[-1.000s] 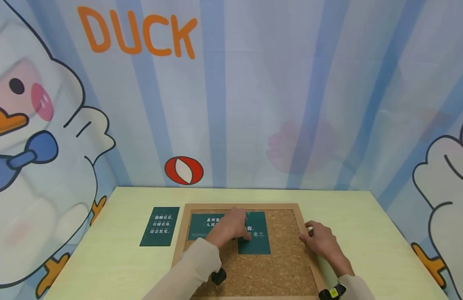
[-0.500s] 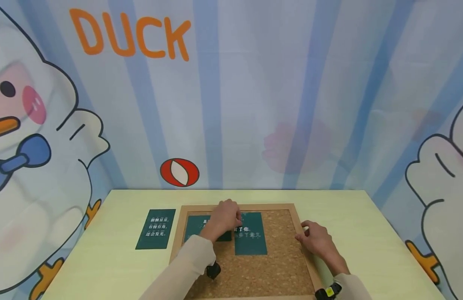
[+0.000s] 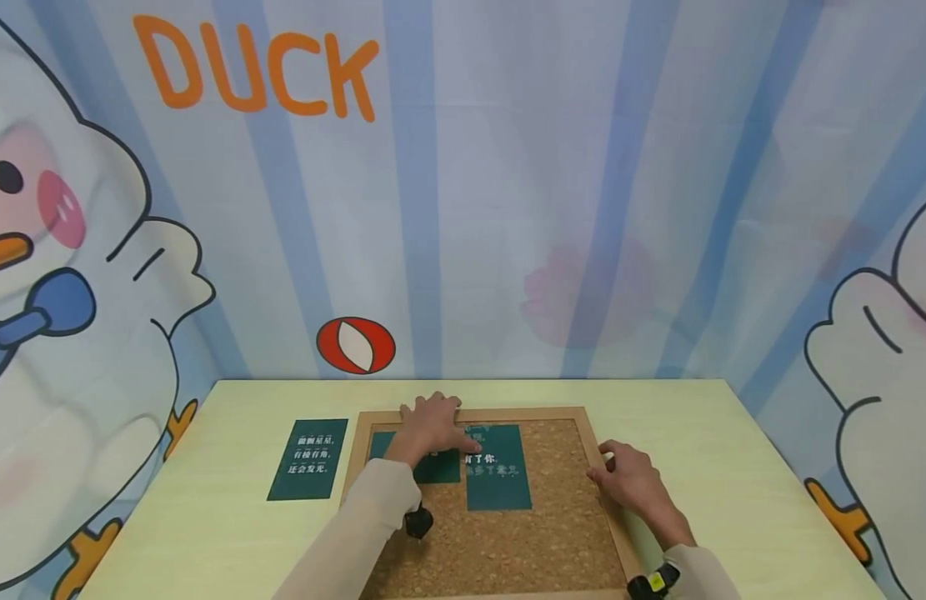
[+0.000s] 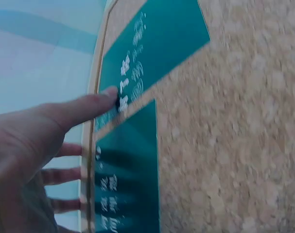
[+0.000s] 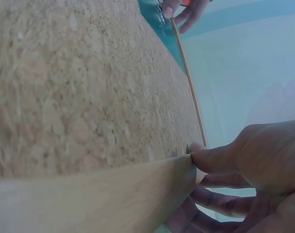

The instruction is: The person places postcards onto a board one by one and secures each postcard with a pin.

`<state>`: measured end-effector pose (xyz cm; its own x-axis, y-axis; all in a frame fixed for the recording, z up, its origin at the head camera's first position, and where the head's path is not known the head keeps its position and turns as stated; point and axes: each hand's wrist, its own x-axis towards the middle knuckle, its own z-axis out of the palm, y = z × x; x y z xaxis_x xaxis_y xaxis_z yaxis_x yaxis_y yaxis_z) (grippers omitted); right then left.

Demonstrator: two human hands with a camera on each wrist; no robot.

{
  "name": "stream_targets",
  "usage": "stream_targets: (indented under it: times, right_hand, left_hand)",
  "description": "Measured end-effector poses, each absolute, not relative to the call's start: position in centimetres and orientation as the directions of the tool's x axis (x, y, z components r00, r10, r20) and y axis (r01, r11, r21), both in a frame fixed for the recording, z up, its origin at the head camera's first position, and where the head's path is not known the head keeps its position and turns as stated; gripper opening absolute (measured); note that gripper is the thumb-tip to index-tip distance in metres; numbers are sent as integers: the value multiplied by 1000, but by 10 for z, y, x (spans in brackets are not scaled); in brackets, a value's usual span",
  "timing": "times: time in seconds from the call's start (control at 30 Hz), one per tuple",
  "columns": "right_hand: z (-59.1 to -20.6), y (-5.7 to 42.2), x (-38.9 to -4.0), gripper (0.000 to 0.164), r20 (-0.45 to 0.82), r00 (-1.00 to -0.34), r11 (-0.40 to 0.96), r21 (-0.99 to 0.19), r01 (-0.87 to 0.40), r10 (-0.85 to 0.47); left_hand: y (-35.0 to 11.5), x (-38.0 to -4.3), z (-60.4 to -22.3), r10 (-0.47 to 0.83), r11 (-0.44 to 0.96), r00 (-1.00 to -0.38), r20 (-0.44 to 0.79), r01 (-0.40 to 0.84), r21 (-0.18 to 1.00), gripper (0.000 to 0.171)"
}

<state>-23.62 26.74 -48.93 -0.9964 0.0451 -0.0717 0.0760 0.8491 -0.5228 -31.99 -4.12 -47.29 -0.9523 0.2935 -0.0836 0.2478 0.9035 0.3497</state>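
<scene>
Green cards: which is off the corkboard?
The leftmost card, on the table beside the corkboard; the middle card and rightmost card lie on it.

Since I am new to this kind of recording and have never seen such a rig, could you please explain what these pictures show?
The left grip and right grip are simply a person's bare hands; there is no machine. The wide picture looks forward and down from the person's head, and the other two look from each wrist. On the table lies a framed board bearing a left card and a right card; a loose card lies beside it. The right grip pinches the board's edge, thumb on top. The left grip seems to hold nothing: it spreads over the left card and the board's far edge, its thumb reaching the right card.
</scene>
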Motion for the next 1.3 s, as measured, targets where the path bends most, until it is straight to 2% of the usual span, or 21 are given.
stream_targets:
  times: [0.13,0.33,0.53,0.73,0.87,1.13,1.23,1.3]
  right_hand:
    - [-490,268,-237,48,-75,-996,846,-528,81,48]
    - [-496,276,-232,49,-5,-999,829,-558,37,41]
    - [-494,294,-222,51,94,-996,835,-548,-49,3]
    - [-495,317,-218,49,35,-999,882,-471,-24,-8]
    - [-500,326,-214,42,11,-1000,894,-447,-21,-19]
    - [-504,328,-209,13,81,-993,873,-474,-115,-86]
    - [-506,328,-209,9,63,-994,865,-490,-104,-84]
    - [-507,326,-209,15,58,-996,861,-500,-90,-70]
  left_hand:
    - [-45,-323,-476,309,897,-946,-102,255,361,61]
    - [-45,-328,-483,292,902,-946,-144,222,369,71]
    - [-45,-325,-478,278,904,-945,-174,195,381,67]
    - [-44,-325,-474,272,904,-946,-176,189,385,71]
    - [-42,-325,-474,275,903,-947,-168,194,384,74]
    - [-42,-327,-473,271,906,-949,-162,194,376,74]
    - [-42,-326,-473,274,907,-947,-169,196,373,74]
    - [-42,-325,-473,273,907,-947,-171,195,372,75]
